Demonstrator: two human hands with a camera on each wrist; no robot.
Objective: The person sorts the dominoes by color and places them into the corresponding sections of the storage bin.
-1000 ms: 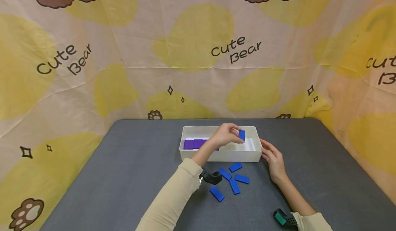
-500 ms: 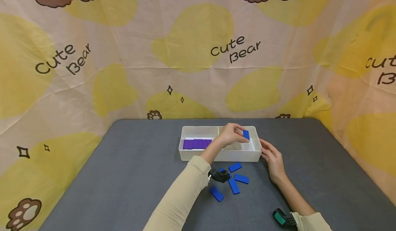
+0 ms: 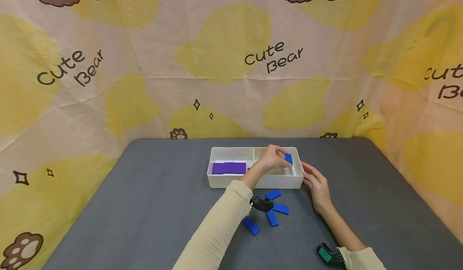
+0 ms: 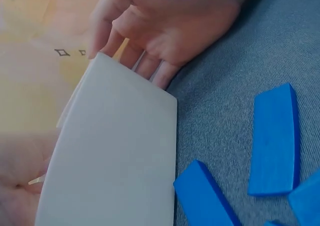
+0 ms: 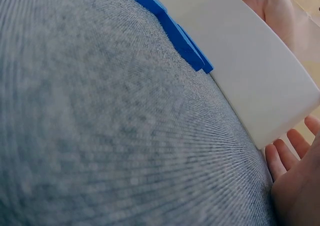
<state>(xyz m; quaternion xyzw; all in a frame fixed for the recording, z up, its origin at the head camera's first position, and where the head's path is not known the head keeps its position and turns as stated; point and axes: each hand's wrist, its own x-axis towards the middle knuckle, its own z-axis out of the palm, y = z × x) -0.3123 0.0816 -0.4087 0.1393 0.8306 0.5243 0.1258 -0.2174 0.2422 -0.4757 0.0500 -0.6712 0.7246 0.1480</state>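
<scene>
Head view shows the big bear cloth (image 3: 224,41) and the whole far edge of the gray table (image 3: 173,181), with both far corners; the wrist views show only bits of them. One white box (image 3: 229,182) sits near that far edge, a little right of the middle. It has two parts. Only the head view sees inside; the wrist views see its outside walls. Two hands are at the box. The right hand (image 3: 317,185) touches its right end with loosely stretched fingers. The left hand (image 3: 271,159) is over the right part, finger and thumb pinching one blue block (image 3: 288,158), just a block apart. I count three purple blocks (image 3: 229,168) in a row in the left part. Four loose blue blocks (image 3: 281,209) show on the table in front of the box; the black wristband (image 3: 263,204) hides some of that spot.
</scene>
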